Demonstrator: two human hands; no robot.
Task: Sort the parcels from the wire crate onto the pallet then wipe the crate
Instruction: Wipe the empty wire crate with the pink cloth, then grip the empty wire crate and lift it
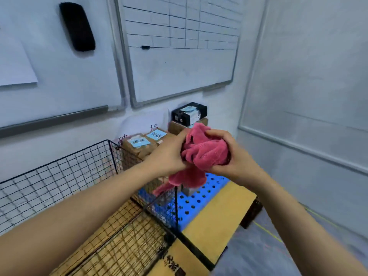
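You hold the pink cloth (205, 152) bunched between left hand (169, 154) and right hand (231, 158), fingers (216, 134) of both clamped on it, over the blue pallet (199, 198) with parcels (137, 144). The wire crate (79, 176) lies below, leftward; your left hand is nearer.

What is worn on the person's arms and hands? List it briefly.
Nothing: the left hand and right hand are bare, with no gloves, watch or bands, and no ring on the fingers that show. No sleeve is in view up to the frame's edge.
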